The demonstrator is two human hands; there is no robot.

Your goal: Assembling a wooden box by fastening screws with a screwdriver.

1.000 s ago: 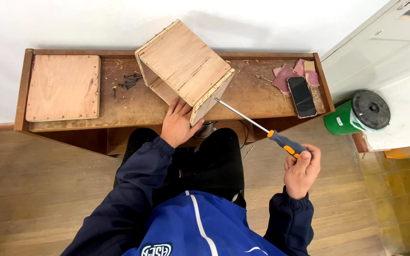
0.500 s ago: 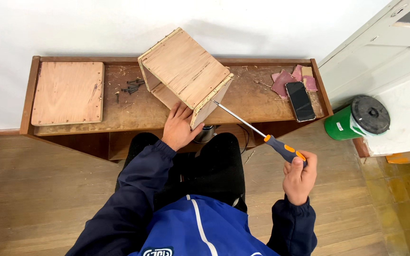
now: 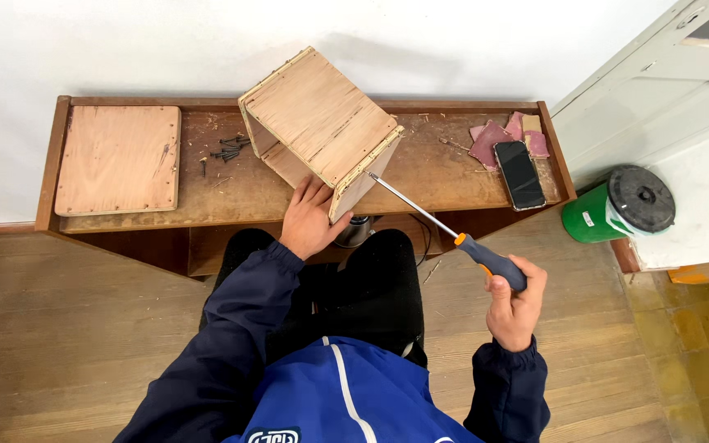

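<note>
A tilted plywood box with an open side rests on the long wooden bench. My left hand presses against the box's near lower corner. A long screwdriver with a grey and orange handle is in my right hand, out over the floor. Its metal tip touches the box's right side panel.
A flat square plywood panel lies on the bench's left end. Several dark screws are scattered beside the box. A black phone and pinkish sandpaper pieces lie at the right end. A green canister stands by a white door.
The view has shifted slightly. My right hand has drawn a little lower and right with the screwdriver, whose tip stays against the box. My left hand remains on the box.
</note>
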